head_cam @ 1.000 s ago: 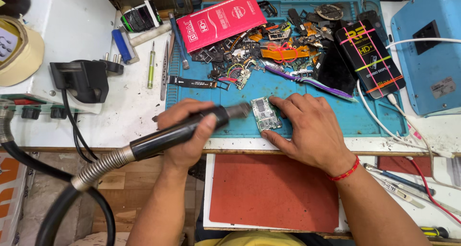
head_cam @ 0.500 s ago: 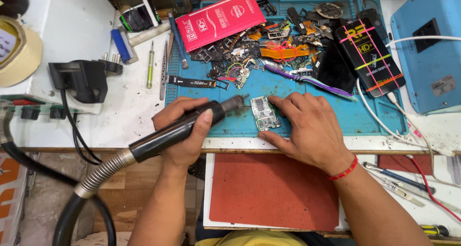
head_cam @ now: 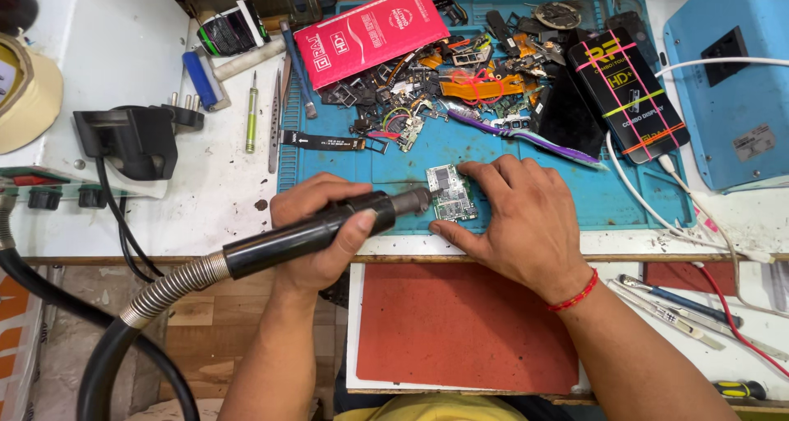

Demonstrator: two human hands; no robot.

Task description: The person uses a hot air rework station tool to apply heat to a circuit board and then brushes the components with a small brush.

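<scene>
My left hand (head_cam: 316,232) grips a black hot-air wand (head_cam: 329,226) with a ribbed metal hose (head_cam: 164,293) trailing off to the lower left. The wand's nozzle points right, almost touching a small green circuit board (head_cam: 449,192) lying on the blue work mat (head_cam: 575,203). My right hand (head_cam: 514,219) rests flat on the mat, fingers and thumb bracing the board's right and lower edges. A red thread band circles that wrist.
A heap of phone parts and flex cables (head_cam: 448,88), a red flat box (head_cam: 370,33) and a black box (head_cam: 629,92) crowd the mat's far side. A blue machine (head_cam: 731,84) stands right. Tweezers and a screwdriver (head_cam: 251,123) lie left; a red pad (head_cam: 464,326) sits near me.
The wand's nozzle has lowered slightly and come closer to the board's left edge. My right hand has stayed on the board.
</scene>
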